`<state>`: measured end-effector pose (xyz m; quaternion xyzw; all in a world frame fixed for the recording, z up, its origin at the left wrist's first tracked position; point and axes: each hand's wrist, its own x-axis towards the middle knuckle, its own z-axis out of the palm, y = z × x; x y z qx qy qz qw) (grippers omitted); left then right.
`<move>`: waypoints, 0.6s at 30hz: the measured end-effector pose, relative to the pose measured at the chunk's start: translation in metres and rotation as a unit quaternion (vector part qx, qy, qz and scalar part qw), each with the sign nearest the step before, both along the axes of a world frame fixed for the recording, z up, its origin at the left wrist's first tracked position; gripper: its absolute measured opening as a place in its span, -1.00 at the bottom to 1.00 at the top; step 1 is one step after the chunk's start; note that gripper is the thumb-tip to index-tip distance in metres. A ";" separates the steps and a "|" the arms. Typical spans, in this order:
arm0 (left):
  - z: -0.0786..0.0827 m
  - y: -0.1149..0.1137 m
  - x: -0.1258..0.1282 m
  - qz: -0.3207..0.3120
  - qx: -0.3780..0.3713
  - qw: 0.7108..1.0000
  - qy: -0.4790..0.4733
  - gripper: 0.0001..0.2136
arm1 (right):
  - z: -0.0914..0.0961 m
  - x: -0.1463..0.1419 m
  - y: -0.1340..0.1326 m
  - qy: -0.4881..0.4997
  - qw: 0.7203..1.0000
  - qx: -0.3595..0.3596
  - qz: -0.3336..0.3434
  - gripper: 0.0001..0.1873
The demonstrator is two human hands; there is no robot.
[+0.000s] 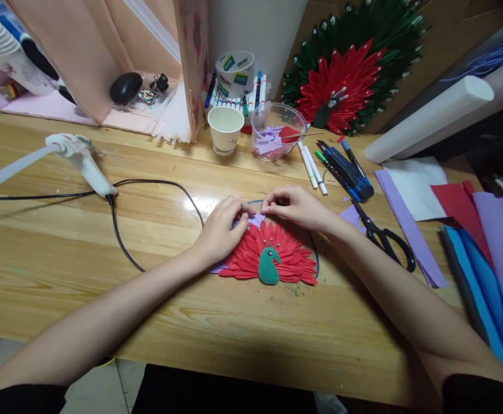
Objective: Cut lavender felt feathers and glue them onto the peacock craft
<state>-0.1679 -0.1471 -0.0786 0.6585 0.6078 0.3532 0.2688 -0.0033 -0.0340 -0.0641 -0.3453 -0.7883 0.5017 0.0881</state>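
Observation:
A paper peacock craft (269,267) lies flat on the table, with a green body, layered red feathers and pins on its crest. Purple paper pieces (257,221) fringe its upper left edge, above the red layer. My left hand (221,230) rests over the left side of the craft, thumb and forefinger pressed together at a purple piece. From the other side, my right hand (296,208) pinches at the top of the same purple paper. The fingers partly hide the small piece. A blue outlined rim (317,259) shows at the craft's right edge.
Scissors (383,236) and a purple strip (410,230) lie at the right. A clear tub (277,135) with purple scraps stands behind, beside a paper cup (225,132). A white glue gun (83,164) trails its black cord on the left. A larger peacock craft (341,86) leans at the back.

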 end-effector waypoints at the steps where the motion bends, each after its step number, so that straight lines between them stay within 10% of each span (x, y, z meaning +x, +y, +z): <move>1: 0.000 0.000 0.000 0.000 0.000 1.000 0.001 -0.84 | -0.001 0.000 0.000 0.006 1.000 0.014 0.004 -0.82; 18: 0.001 0.000 -0.001 -0.013 0.002 1.000 -0.001 -0.83 | -0.003 0.001 -0.010 -0.013 0.996 0.090 -0.023 -0.81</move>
